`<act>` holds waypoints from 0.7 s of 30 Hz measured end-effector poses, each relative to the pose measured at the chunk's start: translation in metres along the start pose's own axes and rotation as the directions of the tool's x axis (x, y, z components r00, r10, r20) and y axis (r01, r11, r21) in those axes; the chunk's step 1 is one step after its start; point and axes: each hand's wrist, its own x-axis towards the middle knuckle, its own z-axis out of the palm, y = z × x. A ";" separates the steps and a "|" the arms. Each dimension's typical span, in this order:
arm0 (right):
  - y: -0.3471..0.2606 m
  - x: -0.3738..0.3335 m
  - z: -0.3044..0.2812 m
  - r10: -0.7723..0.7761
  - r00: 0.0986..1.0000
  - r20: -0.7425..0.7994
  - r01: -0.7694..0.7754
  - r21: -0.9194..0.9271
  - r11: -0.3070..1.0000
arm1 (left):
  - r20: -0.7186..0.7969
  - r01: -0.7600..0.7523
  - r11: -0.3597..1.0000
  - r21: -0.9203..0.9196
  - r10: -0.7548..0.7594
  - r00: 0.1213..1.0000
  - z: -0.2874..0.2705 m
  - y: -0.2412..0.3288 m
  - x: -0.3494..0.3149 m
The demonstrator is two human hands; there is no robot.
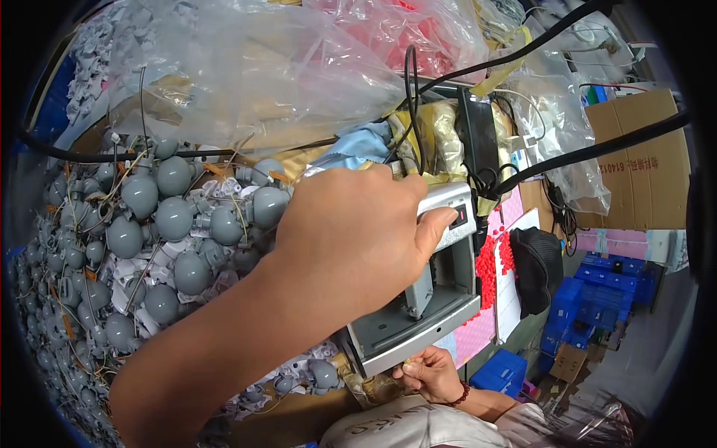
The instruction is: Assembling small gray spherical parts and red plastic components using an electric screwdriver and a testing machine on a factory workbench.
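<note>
My left hand reaches across from the lower left, over a grey metal bench machine. Its fingers curl down out of sight, and the thumb lies beside the machine's red-lit switch. What those fingers hold is hidden. Below the machine's front lip, my right hand, with a beaded bracelet at the wrist, is closed in a pinch. A tiny yellowish bit shows at its fingertips, too small to name. To the left lies a heap of grey round-headed parts with thin wires.
Clear plastic bags cover the far side, one with pink-red contents. Black cables cross above the bench. Small red pieces lie right of the machine, near a black pouch. Blue bins and a cardboard box stand farther right.
</note>
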 end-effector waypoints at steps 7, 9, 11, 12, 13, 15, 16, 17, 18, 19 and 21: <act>0.006 -0.002 -0.001 -0.019 1.000 -0.003 0.020 0.014 1.000 | 0.022 -0.004 1.000 -0.016 0.004 1.000 -0.001 -0.001 0.003; 0.008 -0.003 -0.002 -0.028 1.000 0.009 0.028 -0.007 1.000 | 0.037 0.010 1.000 -0.021 -0.009 0.999 -0.004 -0.002 0.003; 0.007 -0.004 -0.004 -0.013 1.000 0.024 0.014 -0.051 0.999 | 0.050 0.020 1.000 -0.023 -0.019 0.999 -0.004 -0.004 0.003; 0.006 -0.003 -0.005 -0.002 1.000 0.029 0.004 -0.059 0.998 | -0.003 -0.008 1.000 -0.019 0.008 1.000 -0.002 -0.005 0.003; 0.005 -0.002 -0.005 0.008 0.999 0.034 -0.006 -0.067 0.998 | -0.055 -0.036 0.999 -0.013 0.035 0.998 0.002 -0.005 0.002; 0.000 0.001 -0.002 0.021 1.000 0.023 -0.020 -0.065 0.998 | -0.114 -0.064 0.998 -0.004 0.063 0.991 0.006 -0.005 0.001; -0.002 0.002 0.001 0.026 1.000 0.010 -0.025 -0.054 0.998 | -0.121 -0.061 0.998 -0.002 0.061 0.991 0.007 -0.004 0.000; -0.003 0.002 0.004 0.027 1.000 -0.008 -0.028 -0.041 0.999 | -0.125 -0.064 0.998 -0.003 0.063 0.990 0.007 -0.003 -0.001; -0.002 0.003 0.004 0.027 1.000 -0.004 -0.027 -0.041 0.999 | -0.121 -0.063 0.998 -0.006 0.061 0.991 0.007 -0.003 -0.001; 0.000 0.004 0.002 0.027 1.000 0.000 -0.027 -0.040 0.999 | -0.117 -0.062 0.998 -0.009 0.060 0.991 0.007 -0.002 -0.002; -0.007 0.005 0.010 0.058 0.998 -0.033 -0.059 -0.033 0.998 | -0.112 -0.059 0.998 0.005 0.059 0.992 0.007 -0.002 -0.003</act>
